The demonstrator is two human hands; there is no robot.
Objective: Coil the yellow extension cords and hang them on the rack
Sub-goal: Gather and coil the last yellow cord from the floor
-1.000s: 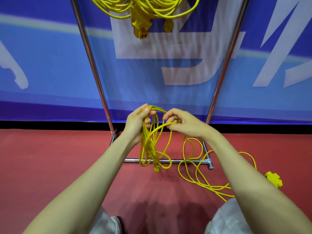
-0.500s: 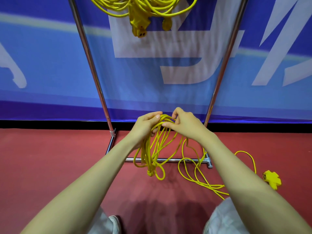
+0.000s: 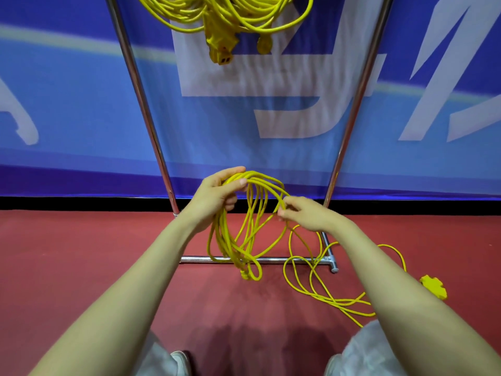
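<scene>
Yellow extension cord [image 3: 263, 178], part-coiled: several loops hang from the left hand [image 3: 217, 196], whose fingers and thumb are curled round the top of the bundle, in front of the chrome tubular rack [image 3: 198, 258]. Right hand [image 3: 309, 215] pinches one strand at the coil's right side between thumb and fingertips. The uncoiled remainder [image 3: 341, 303] lies in loose loops on the red floor [image 3: 81, 267], ending at a flat yellow multi-outlet socket [image 3: 433, 287]; other coiled yellow cords [image 3: 225, 12] hang at the rack's top, against the blue banner [image 3: 67, 104].
</scene>
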